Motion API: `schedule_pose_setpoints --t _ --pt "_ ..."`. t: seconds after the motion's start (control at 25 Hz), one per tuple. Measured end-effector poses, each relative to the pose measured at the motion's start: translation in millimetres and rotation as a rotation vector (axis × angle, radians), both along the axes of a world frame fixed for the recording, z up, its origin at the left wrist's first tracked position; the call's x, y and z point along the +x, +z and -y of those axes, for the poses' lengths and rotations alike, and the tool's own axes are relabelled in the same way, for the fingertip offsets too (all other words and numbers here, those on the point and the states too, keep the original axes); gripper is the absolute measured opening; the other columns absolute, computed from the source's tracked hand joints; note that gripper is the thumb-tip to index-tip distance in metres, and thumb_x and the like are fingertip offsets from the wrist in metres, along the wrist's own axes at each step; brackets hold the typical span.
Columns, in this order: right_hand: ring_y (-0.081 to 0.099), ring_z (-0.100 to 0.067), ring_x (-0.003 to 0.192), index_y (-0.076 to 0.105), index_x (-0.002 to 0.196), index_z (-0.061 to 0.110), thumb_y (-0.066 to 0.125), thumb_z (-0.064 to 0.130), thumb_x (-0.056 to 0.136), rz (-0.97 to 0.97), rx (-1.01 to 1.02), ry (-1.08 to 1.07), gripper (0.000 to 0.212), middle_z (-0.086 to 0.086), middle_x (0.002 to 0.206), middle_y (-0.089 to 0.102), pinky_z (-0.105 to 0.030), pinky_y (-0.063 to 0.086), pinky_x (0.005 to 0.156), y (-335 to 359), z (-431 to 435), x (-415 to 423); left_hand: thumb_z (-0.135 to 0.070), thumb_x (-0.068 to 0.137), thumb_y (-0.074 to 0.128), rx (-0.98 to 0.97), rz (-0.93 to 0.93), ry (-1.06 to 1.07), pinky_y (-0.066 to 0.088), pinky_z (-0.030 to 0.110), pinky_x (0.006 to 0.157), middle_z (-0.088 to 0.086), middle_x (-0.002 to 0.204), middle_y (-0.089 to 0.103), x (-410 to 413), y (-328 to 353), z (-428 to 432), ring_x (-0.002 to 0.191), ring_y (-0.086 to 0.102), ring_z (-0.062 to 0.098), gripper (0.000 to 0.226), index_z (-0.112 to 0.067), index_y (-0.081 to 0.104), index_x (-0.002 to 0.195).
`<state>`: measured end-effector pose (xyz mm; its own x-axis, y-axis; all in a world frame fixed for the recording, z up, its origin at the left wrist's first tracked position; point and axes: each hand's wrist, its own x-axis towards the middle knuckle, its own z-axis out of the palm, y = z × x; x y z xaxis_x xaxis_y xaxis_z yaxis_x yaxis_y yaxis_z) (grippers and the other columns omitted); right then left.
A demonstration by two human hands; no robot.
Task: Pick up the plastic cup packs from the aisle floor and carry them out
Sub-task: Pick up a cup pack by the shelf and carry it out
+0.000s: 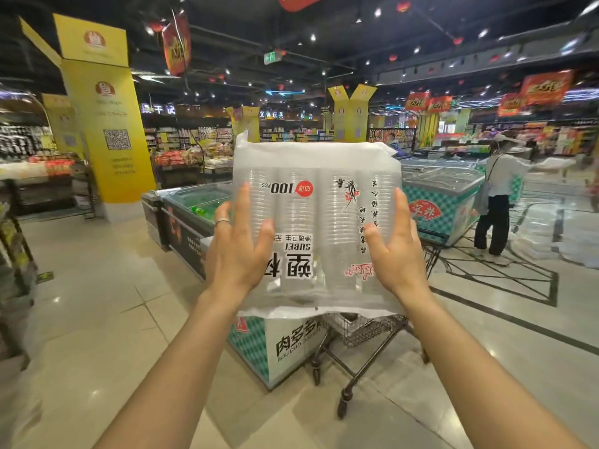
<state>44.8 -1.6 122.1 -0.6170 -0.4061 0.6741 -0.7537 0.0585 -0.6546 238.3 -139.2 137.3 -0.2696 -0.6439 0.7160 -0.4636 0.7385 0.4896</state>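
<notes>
Cup pack (319,150), stacked cups (337,209) inside, between hands (238,254) (397,257)

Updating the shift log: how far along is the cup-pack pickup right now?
Done: one cup pack is off the floor. In hand: the left hand and right hand hold it up between them, fingers straight, in front of a shopping cart. Left: carrying it out; it is amid freezers and shelves, not yet outside. Whether more packs remain, I cannot tell.
</notes>
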Motion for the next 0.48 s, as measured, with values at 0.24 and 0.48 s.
schedule_pose_setpoints --t 0.24,0.48 --pt "0.034 -0.023 0.138 0.008 0.154 0.037 0.050 0.036 0.097 -0.041 0.027 0.000 0.071 -0.003 0.157 0.028 -0.035 0.032 0.089 8.1 14.7 -133.7 -0.052 0.092 0.034 0.012 -0.037 -0.023 0.044 0.044 0.085 0.014 0.151 0.027 -129.3 -2.1 10.8 0.116 0.052 0.035 0.070 -0.038 0.008 0.155" --pt "0.036 -0.023 0.136 0.006 0.154 0.038 0.049 0.038 0.098 -0.028 0.031 -0.019 0.071 -0.004 0.156 0.030 -0.036 0.033 0.089 -0.2 32.5 -232.0 -0.050 0.096 0.038 0.018 -0.018 -0.031 0.045 0.046 0.086 0.013 0.155 0.024 -229.8 -6.4 34.1 0.121 0.050 0.038 0.067 -0.041 0.006 0.155"
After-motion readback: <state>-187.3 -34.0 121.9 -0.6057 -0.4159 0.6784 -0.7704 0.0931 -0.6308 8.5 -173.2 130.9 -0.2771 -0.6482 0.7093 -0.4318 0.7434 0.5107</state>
